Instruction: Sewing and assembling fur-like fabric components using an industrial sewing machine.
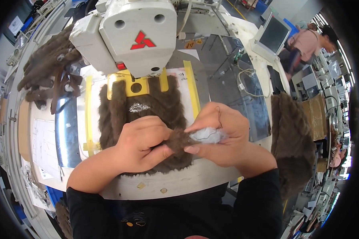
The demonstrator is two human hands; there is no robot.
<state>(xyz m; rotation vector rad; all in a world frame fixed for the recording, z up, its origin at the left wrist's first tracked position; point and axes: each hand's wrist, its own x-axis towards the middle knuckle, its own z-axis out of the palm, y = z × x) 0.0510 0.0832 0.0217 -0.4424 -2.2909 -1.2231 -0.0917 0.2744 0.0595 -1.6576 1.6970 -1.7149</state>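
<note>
Both my hands meet over a brown fur panel (167, 106) spread on the sewing machine's bed. Thumb and fingers of my left hand (143, 144) pinch one end of a small tuft-like brown fur piece (178, 139). My right hand (224, 129) grips its other end. A pale bluish-white fluffy wad (209, 135), crossed by a dark thread, sits in my right hand against the fur. Just beyond my left hand, a crumpled bit of silvery foil (139, 107) lies on the panel. The yellow clamp plate (141, 88) rests across the panel's far part, under the machine head.
The white sewing machine head (137, 36) looms straight ahead. More brown fur is heaped (48, 59) at far left, and a large fur piece (293, 139) hangs at right. A screen (273, 36) stands back right, near another person (307, 46). Clear plastic sheet (235, 87) covers the right side.
</note>
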